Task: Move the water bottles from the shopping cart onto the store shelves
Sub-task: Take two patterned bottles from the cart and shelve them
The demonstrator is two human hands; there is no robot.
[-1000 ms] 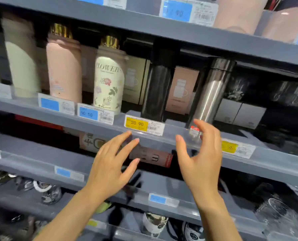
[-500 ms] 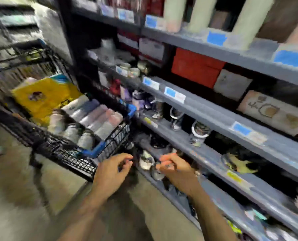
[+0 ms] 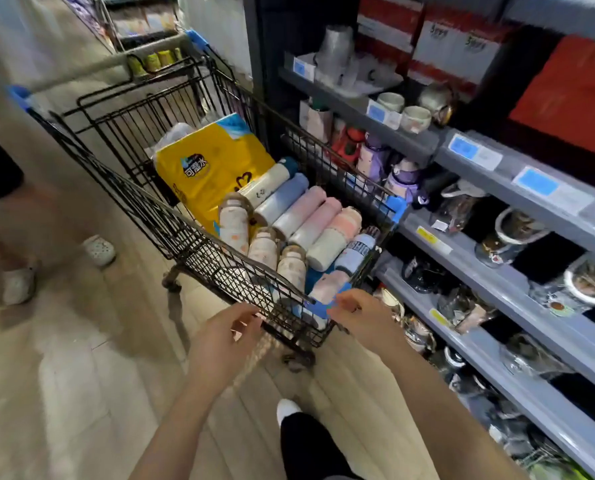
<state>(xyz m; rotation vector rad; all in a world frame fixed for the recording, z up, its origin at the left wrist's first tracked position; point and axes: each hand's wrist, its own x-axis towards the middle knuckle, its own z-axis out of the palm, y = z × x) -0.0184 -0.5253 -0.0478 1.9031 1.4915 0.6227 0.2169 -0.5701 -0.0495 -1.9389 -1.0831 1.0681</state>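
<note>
A black wire shopping cart (image 3: 140,206) stands in the aisle beside grey store shelves (image 3: 518,237). Several water bottles lie in its near end: a blue one (image 3: 282,199), pink ones (image 3: 304,216), cream ones with patterns (image 3: 233,223) and one with dark lettering (image 3: 356,252). My left hand (image 3: 225,344) hovers just before the cart's near rim, fingers loosely curled, holding nothing. My right hand (image 3: 362,315) is at the cart's near right corner by the blue corner guard, fingers loosely bent, empty.
A yellow paper-goods pack (image 3: 206,168) fills the cart's far half. The shelves on the right carry mugs, glassware and boxes. Another person's legs and white shoes (image 3: 19,282) stand at the left. My own foot (image 3: 287,408) is below the cart.
My view swung from the upper bottle shelf down to the cart. Both hands dropped from the shelf edge and now sit at the cart's near end, closer than half a second ago.
</note>
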